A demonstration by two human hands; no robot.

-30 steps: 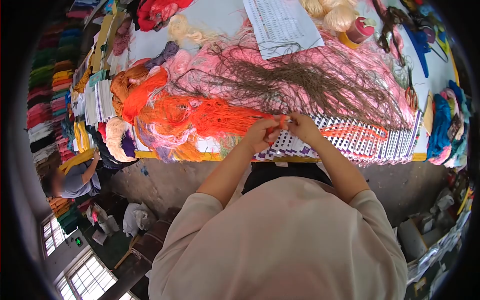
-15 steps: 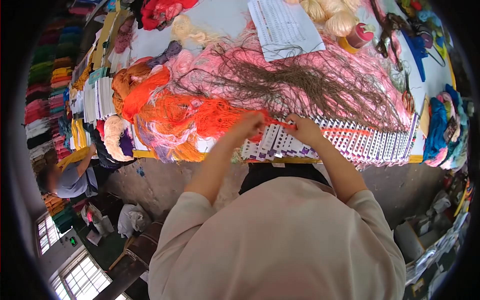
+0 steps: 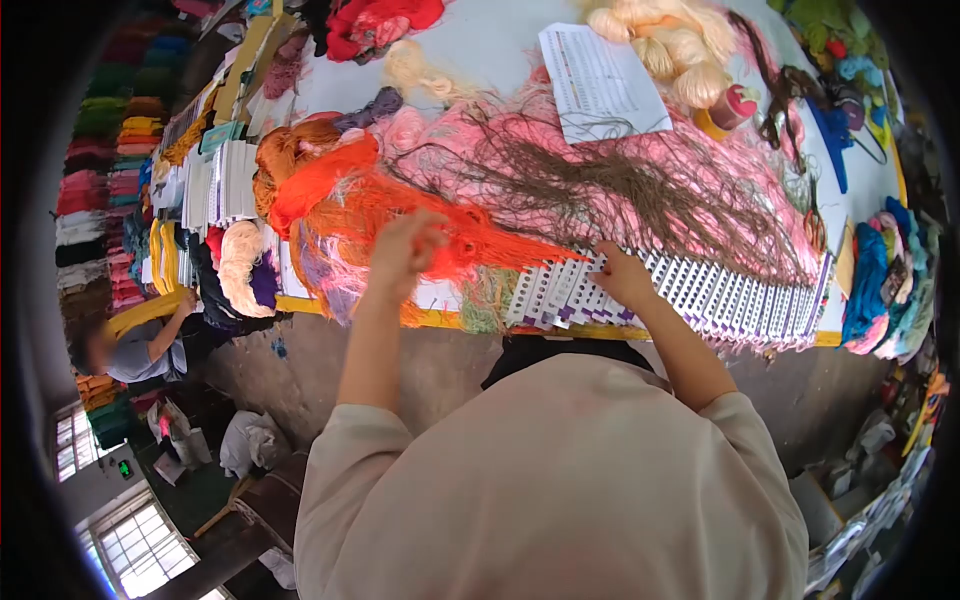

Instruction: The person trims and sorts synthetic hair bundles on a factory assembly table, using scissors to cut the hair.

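Observation:
My right hand (image 3: 622, 274) is closed at the left end of a row of white punched cards (image 3: 700, 285), its fingertips pinching the narrow end of a bundle of orange thread (image 3: 490, 243). From there the strands fan out leftward into a loose orange heap. Over that heap is my left hand (image 3: 405, 252), slightly blurred, its fingers apart and no thread visibly gripped. Pink thread (image 3: 430, 135) spreads behind, with dark brown strands (image 3: 610, 170) lying across it toward the cards.
A printed sheet (image 3: 605, 85) lies on the thread, near cream skeins (image 3: 690, 55) and a thread cone (image 3: 733, 107). Stacked white cards (image 3: 220, 185) and a peach skein (image 3: 242, 268) sit at the left. Blue skeins (image 3: 868, 265) hang at the right edge. Another person (image 3: 145, 350) is at far left.
My left hand has moved left, away from my right hand, over the orange heap. The orange strands now fan out between them. My right hand stays by the cards; the view has shifted slightly.

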